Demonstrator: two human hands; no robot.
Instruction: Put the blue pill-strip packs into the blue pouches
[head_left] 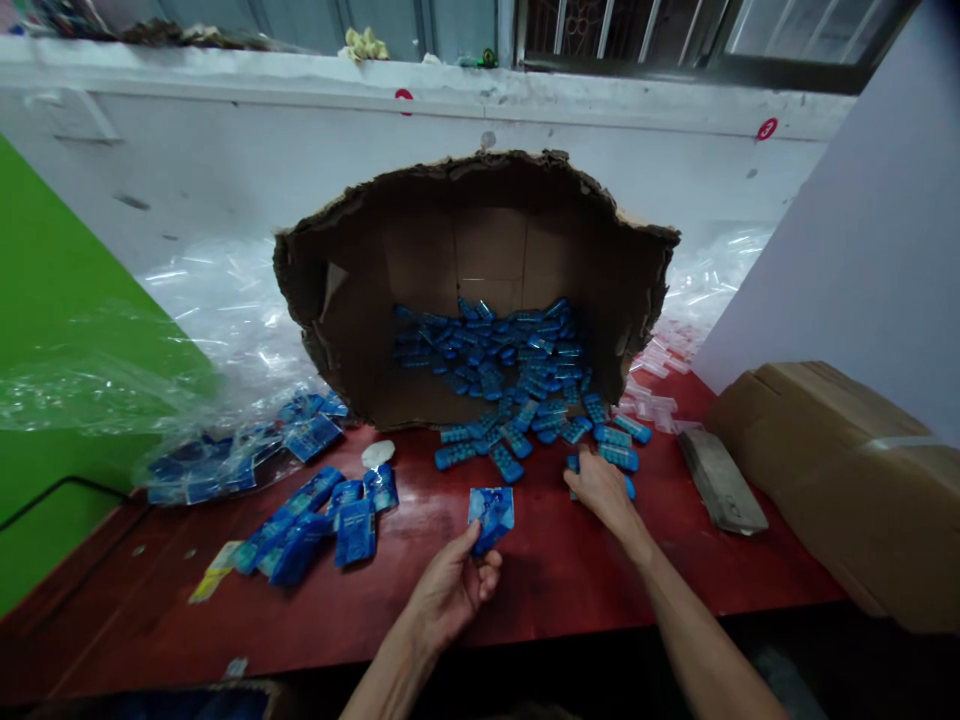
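My left hand (455, 590) is closed on a blue printed packet (493, 512), pinching its lower left part between thumb and fingers above the red table. To the right, my right hand (600, 487) reaches down to the table with its fingers closed around a small blue plastic case (573, 470), which they partly hide. Other small blue cases (507, 463) with pale greenish tops lie loose just beyond. They spill from a pile (487, 350) inside a brown cardboard box (491, 240), which has a ragged edge and opens towards me.
Blue packets (355, 532) lie on the left of the red table (420, 620), beside a clear plastic bag (247, 440) of more packets. Clear plastic pieces (654, 400), a grey slab-like object (721, 482) and a brown carton (847, 480) stand right. Behind runs a white wall (225, 180).
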